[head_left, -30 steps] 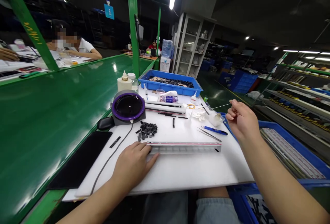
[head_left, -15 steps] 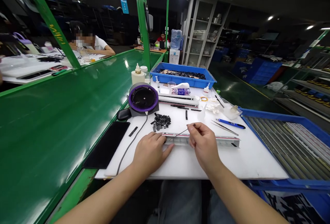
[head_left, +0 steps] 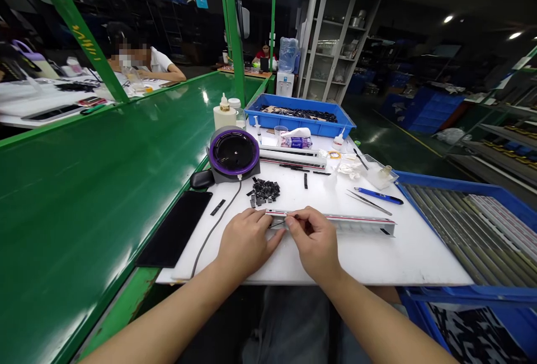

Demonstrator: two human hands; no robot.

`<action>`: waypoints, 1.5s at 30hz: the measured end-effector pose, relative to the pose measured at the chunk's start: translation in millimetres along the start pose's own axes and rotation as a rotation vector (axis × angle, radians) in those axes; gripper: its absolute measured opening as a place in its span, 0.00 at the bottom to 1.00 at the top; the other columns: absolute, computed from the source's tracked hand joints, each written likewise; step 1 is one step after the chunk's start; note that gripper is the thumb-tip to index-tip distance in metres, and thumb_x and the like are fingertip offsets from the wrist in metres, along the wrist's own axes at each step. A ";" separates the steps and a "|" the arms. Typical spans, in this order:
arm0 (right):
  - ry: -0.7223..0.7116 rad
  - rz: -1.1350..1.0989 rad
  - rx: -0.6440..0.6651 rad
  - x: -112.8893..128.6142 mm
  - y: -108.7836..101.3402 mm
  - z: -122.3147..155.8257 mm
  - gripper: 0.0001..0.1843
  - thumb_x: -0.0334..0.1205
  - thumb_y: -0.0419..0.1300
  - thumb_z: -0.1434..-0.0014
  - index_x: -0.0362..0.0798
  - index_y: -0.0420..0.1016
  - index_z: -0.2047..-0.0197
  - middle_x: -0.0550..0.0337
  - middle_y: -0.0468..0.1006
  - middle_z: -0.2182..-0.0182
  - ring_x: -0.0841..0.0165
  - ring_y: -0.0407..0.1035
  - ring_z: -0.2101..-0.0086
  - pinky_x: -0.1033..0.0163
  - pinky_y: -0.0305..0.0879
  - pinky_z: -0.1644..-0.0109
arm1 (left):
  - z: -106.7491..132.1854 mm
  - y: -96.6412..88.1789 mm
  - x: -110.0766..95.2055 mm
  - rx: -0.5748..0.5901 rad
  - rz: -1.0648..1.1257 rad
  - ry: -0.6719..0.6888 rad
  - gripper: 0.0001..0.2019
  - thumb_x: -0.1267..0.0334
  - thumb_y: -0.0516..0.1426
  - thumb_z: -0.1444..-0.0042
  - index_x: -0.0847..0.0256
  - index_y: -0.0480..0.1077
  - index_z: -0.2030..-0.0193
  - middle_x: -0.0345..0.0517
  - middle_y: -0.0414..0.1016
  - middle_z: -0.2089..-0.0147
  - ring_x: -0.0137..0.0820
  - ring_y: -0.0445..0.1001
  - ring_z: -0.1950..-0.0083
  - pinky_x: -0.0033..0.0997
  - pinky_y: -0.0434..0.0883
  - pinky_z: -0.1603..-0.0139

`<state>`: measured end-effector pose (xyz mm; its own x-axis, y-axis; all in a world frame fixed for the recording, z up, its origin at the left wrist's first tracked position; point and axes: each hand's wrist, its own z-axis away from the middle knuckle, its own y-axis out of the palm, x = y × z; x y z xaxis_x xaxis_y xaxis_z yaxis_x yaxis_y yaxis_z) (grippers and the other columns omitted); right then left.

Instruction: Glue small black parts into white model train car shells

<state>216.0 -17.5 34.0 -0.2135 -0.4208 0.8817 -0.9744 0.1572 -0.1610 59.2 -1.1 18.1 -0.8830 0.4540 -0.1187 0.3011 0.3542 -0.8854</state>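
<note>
White, red-lined rail (head_left: pixel 358 222) lies crosswise on the bench (head_left: pixel 352 266), long axis running left to right, with the left hand (head_left: pixel 246 238) closed about its left end and the right hand (head_left: pixel 316 240) just beside, at the rail's left half, pinching a thin dark rod (head_left: pixel 277 223) that points toward that same end. Left hand is the nearer to this end; contact between rod tip and rail cannot be confirmed. Black pieces (head_left: pixel 263 192) lie heaped just beyond the left end, tweezers (head_left: pixel 369 203) and a blue pen (head_left: pixel 378 195) beyond the right half, and both hands partly obscure the left portion.
</note>
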 end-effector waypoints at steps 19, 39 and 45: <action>-0.095 0.056 0.047 2.9 4.1 0.2 0.04 0.36 0.61 0.41 0.48 0.77 0.66 0.65 0.68 0.76 0.72 0.62 0.75 0.65 0.60 0.70 | -1.6 -1.0 2.0 -0.017 -0.006 0.025 0.11 0.57 0.53 0.40 0.59 0.74 0.66 0.47 0.77 0.67 0.39 0.73 0.61 0.39 0.71 0.61; 0.036 0.521 -0.681 -61.5 -252.8 -154.6 0.18 0.49 0.64 0.50 0.42 0.80 0.65 0.58 0.74 0.75 0.69 0.63 0.74 0.61 0.60 0.65 | -3.9 1.3 9.3 -0.066 -0.043 0.086 0.16 0.51 0.53 0.39 0.58 0.75 0.68 0.48 0.78 0.67 0.41 0.74 0.60 0.40 0.70 0.59; 0.121 0.619 -0.563 -76.4 -249.6 -160.4 0.19 0.50 0.63 0.50 0.42 0.80 0.65 0.55 0.76 0.74 0.66 0.66 0.73 0.59 0.60 0.64 | -4.6 -0.2 8.3 -0.056 -0.039 0.083 0.16 0.52 0.52 0.38 0.58 0.75 0.68 0.47 0.78 0.67 0.41 0.75 0.61 0.41 0.70 0.60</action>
<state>486.9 118.7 78.0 -0.6567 -0.0182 0.7539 -0.4965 0.7629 -0.4141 53.5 6.4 19.3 -0.8625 0.5041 -0.0448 0.2887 0.4175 -0.8616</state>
